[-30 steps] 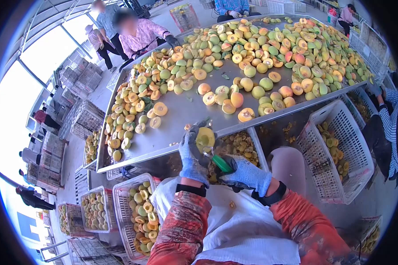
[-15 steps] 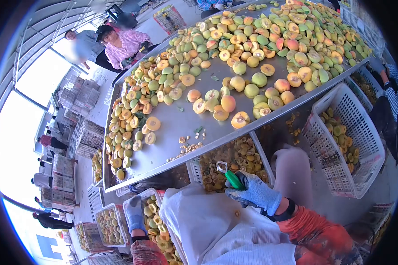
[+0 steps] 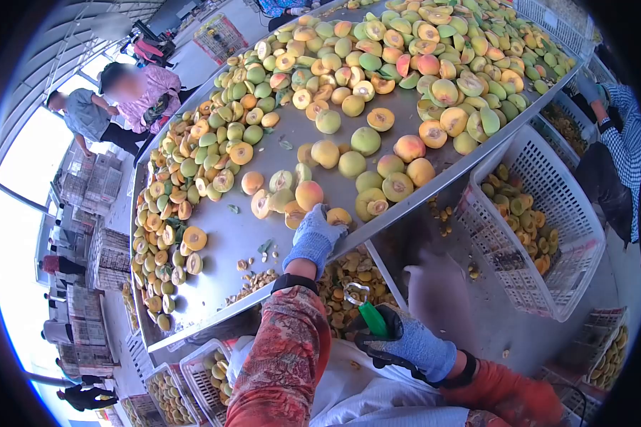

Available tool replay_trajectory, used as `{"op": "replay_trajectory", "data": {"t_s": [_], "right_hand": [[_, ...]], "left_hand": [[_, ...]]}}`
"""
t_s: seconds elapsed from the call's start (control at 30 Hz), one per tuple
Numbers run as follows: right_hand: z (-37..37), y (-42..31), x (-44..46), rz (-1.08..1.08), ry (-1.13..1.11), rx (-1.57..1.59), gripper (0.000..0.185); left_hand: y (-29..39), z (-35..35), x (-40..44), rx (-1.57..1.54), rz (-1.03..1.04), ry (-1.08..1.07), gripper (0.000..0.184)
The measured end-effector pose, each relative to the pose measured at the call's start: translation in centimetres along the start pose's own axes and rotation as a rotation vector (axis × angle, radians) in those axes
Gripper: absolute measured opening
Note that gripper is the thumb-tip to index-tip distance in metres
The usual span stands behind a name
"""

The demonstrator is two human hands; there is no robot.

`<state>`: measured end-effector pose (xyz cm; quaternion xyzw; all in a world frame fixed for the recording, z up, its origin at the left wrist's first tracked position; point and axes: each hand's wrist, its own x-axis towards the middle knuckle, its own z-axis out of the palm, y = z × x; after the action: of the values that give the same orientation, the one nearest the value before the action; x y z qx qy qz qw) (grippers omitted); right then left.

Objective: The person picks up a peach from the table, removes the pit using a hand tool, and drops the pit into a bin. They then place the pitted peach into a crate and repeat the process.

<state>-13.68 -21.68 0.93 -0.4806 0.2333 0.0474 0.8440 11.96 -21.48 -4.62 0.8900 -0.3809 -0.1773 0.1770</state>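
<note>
My left hand point(image 3: 315, 238), in a blue knitted glove, reaches over the metal table's near edge. Its fingers are closed around a peach half point(image 3: 340, 216), partly hiding it. Whole and halved peaches lie just beyond, among them a reddish one point(image 3: 309, 194). In my right hand point(image 3: 413, 346), gloved in blue and black, is a pitting tool point(image 3: 372, 319) with a green handle and a metal loop at its tip. It is held over a crate of cut peach pieces point(image 3: 360, 274) below the table edge.
Heaped peaches cover much of the metal table point(image 3: 214, 267), with loose pits point(image 3: 253, 285) near its front edge. A white crate point(image 3: 548, 213) with peach halves stands at right. Another crate point(image 3: 206, 370) is at lower left. People stand at the far side and right.
My left hand has moved from the lower-left crate up onto the table and closed on a peach half. My right hand still holds the pitting tool, slightly lower. The view has shifted.
</note>
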Motion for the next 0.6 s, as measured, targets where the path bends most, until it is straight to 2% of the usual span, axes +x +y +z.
{"op": "replay_trajectory", "data": {"t_s": [0.1, 0.13, 0.2, 0.23, 0.3, 0.43, 0.5, 0.57, 0.6], "right_hand": [[0.4, 0.9, 0.4, -0.119, 0.022, -0.033, 0.036], [0.9, 0.5, 0.0, -0.153, 0.042, 0.058, 0.034], [1.4, 0.7, -0.4, -0.158, 0.032, 0.172, 0.031], [1.1, 1.3, -0.5, -0.162, 0.018, 0.177, 0.031], [0.9, 2.3, -0.6, -0.056, 0.068, -0.051, 0.037], [3.9, 2.4, -2.3, 0.037, 0.022, -0.123, 0.034], [5.4, 3.6, -2.8, 0.018, -0.012, -0.102, 0.033], [6.9, 4.7, -3.1, -0.061, 0.007, -0.112, 0.033], [7.5, 5.1, -3.2, -0.062, -0.009, -0.136, 0.033]], "left_hand": [[-0.8, -1.2, -1.3, -0.157, 0.017, 0.132, 0.05], [-0.6, -2.0, -2.2, -0.154, 0.018, 0.139, 0.05], [-0.2, -4.5, -5.5, -0.921, -0.189, 0.179, 0.048], [-0.8, -5.4, -7.5, -0.91, -0.189, 0.19, 0.048], [-2.4, -6.9, -11.8, -1.531, -0.087, 0.16, 0.043], [-5.0, -7.6, -20.1, -1.635, -0.098, 0.257, 0.044], [-6.9, -8.2, -23.3, -1.577, -0.161, 0.329, 0.045], [-9.2, -8.0, -25.5, -1.709, -0.107, 0.368, 0.047], [-10.0, -7.9, -26.5, -1.929, -0.043, 0.375, 0.047]]}}
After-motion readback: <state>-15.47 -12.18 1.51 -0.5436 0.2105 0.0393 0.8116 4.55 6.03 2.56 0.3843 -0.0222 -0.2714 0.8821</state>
